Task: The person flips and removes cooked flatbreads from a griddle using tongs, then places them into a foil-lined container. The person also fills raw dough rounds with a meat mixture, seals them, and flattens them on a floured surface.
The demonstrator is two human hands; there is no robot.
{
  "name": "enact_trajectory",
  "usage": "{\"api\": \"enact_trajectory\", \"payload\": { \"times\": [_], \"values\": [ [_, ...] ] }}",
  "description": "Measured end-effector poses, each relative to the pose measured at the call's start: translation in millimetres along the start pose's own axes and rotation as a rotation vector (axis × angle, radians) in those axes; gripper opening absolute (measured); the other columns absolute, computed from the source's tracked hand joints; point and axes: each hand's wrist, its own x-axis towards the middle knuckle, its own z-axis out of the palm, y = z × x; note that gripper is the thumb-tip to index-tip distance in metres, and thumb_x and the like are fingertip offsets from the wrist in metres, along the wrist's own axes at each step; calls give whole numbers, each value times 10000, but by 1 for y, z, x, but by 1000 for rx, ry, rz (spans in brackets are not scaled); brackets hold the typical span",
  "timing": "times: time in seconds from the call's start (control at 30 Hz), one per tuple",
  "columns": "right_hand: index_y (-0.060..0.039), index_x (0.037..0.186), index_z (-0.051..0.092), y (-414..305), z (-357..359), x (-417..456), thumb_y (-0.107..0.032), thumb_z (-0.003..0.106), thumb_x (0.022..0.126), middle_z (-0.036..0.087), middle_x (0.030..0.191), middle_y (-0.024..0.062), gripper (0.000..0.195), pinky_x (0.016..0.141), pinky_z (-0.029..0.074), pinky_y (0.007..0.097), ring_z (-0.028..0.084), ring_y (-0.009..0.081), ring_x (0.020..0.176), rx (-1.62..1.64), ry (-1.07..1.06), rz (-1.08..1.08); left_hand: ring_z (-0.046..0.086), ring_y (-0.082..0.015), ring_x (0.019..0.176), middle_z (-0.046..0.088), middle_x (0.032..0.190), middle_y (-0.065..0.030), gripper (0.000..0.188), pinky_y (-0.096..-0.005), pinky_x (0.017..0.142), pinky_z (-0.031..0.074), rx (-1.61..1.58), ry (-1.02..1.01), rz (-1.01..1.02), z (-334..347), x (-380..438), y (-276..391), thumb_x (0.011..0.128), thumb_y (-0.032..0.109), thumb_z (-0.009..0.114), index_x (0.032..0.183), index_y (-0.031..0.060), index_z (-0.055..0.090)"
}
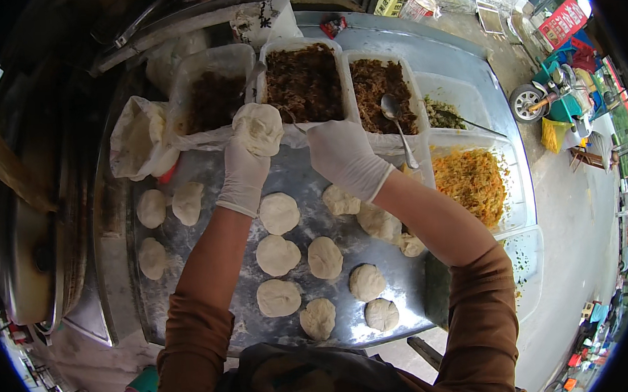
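My left hand (244, 171), in a white glove, holds up a piece of dough (258, 129) before the dark fillings. My right hand (344, 153), gloved too, is closed on the handle of a metal spoon (296, 122) whose far end reaches toward the middle tub of dark brown filling (304, 82). Flattened rounds of dough, one of them a dough round (279, 213) below my left hand, lie on the floured metal table (214, 257). A larger lump of dough (378, 221) lies partly under my right forearm. Another metal spoon (390, 107) rests in the right-hand brown filling (366, 83).
A tub of shredded orange filling (469, 185) and one of green filling (442, 111) stand on the right. An open plastic bag (139, 137) stands at the left, near a further tub of dark filling (214, 99). Large metal cookware (29, 259) borders the table's left side.
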Motion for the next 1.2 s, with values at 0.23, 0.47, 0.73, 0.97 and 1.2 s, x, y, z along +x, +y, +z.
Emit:
{"api": "enact_trajectory", "payload": {
  "times": [0.23,0.47,0.73,0.97,1.2],
  "values": [
    [-71,813,706,49,-22,18,-143,573,789,691,788,132,153,660,550,371,686,287,784,-129,143,136,518,-233,1161,532,1238,-106,355,-392,1015,423,-25,-69,-29,-1,-18,21,966,196,489,1275,26,446],
    [-55,815,696,43,-1,13,-124,560,789,691,791,142,155,648,548,368,684,293,761,-131,-25,145,530,-231,1162,538,1251,-124,356,-371,1016,433,75,-2,43,-10,-21,23,934,96,526,1273,5,463],
    [-40,725,696,32,20,20,-126,537,779,681,774,167,189,677,543,402,676,323,764,394,84,27,497,-254,1201,539,1256,-123,368,-405,1019,421,-71,-243,-36,-16,-32,26,966,220,479,1279,25,473],
    [-113,924,687,48,-14,-2,-292,722,721,675,819,75,273,631,537,366,662,266,743,-241,269,-71,525,-240,1149,562,1204,-84,344,-394,1000,423,222,-52,-112,-37,-92,23,931,209,528,1232,43,510],
    [-33,751,655,3,-16,-147,-242,626,821,613,673,164,222,595,493,419,626,320,652,240,310,348,573,-250,1073,560,1183,-113,382,-346,963,455,1127,-121,64,-118,-202,38,875,48,597,1235,-13,481]
  ]
}}
